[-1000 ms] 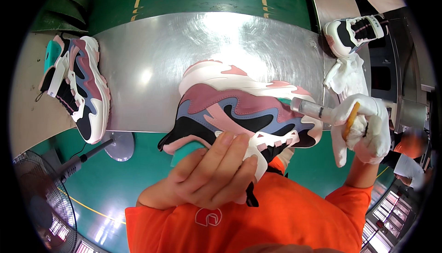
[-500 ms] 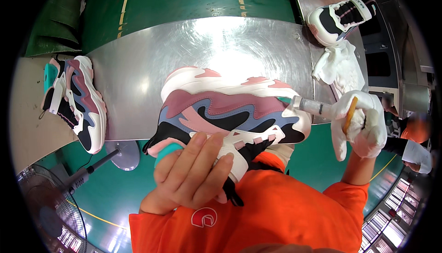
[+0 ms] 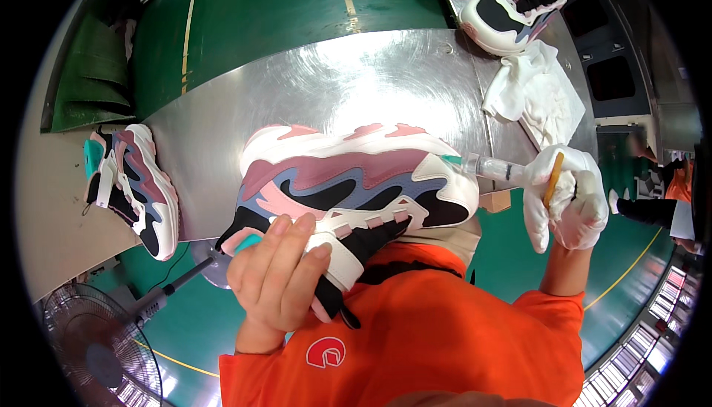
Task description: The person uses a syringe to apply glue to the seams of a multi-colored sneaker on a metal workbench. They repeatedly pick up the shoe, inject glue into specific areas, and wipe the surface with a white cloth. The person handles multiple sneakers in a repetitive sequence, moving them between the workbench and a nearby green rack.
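A sneaker (image 3: 371, 177) in white, mauve, blue, pink and black lies on its side before me, sole away from me and toe to the right. My left hand (image 3: 274, 277), bare, grips it at the collar and strap, fingers bent over the upper. My right hand (image 3: 578, 207) wears a white glove and is closed around a clear syringe (image 3: 498, 168). The syringe's green tip (image 3: 451, 159) touches the shoe near the toe, where upper and sole meet. A yellowish-brown stick (image 3: 553, 180) and a white wad also show in that glove; the syringe's rear end is hidden.
A shiny metal table (image 3: 297, 81) borders a green conveyor belt (image 3: 259, 14). To the left lies a matching sneaker (image 3: 141, 184). At the upper right another sneaker (image 3: 504, 18) sits beside a crumpled white cloth (image 3: 538, 92). A fan (image 3: 100, 348) stands at lower left.
The view has shifted, bringing more shoes in at the top. Shoe and both hands appear slightly farther left. The syringe tip stays by the toe seam, and both grips look the same.
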{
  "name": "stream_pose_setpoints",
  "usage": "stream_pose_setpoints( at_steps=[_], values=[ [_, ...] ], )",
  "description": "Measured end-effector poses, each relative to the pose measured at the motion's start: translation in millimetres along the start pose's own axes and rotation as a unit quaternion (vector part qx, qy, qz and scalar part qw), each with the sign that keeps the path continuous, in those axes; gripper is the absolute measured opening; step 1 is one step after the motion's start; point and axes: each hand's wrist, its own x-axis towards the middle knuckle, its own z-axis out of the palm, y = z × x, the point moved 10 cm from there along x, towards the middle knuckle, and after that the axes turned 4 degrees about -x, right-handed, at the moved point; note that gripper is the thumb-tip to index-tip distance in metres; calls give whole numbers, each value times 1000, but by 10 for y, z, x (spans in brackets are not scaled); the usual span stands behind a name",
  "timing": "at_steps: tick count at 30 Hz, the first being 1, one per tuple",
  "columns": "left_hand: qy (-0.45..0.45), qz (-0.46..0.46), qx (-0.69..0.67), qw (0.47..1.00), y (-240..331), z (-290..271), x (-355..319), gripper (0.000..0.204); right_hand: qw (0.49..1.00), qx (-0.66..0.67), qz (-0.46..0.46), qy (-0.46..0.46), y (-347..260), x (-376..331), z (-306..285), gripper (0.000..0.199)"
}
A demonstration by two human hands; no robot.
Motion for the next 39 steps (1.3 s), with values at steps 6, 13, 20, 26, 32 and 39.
stream_pose_setpoints(
  at_steps=[6,13,20,26,32,39],
  values=[
    [8,-18,67,998,129,57,-38,15,991,129,-20,22,184,-171,-195,81],
    [11,-59,115,992,301,118,-26,14,975,201,-57,74,376,-306,-286,77],
    [-3,-49,102,994,423,171,7,64,956,255,-97,110,509,-537,-292,65],
    [-5,-47,86,995,442,189,14,66,948,246,-106,171,546,-725,-253,63],
    [7,-38,76,996,440,177,7,66,948,224,-102,201,498,-843,-187,63],
    [24,-49,63,997,412,130,50,66,956,202,-77,201,488,-890,-18,63]
  ],
)
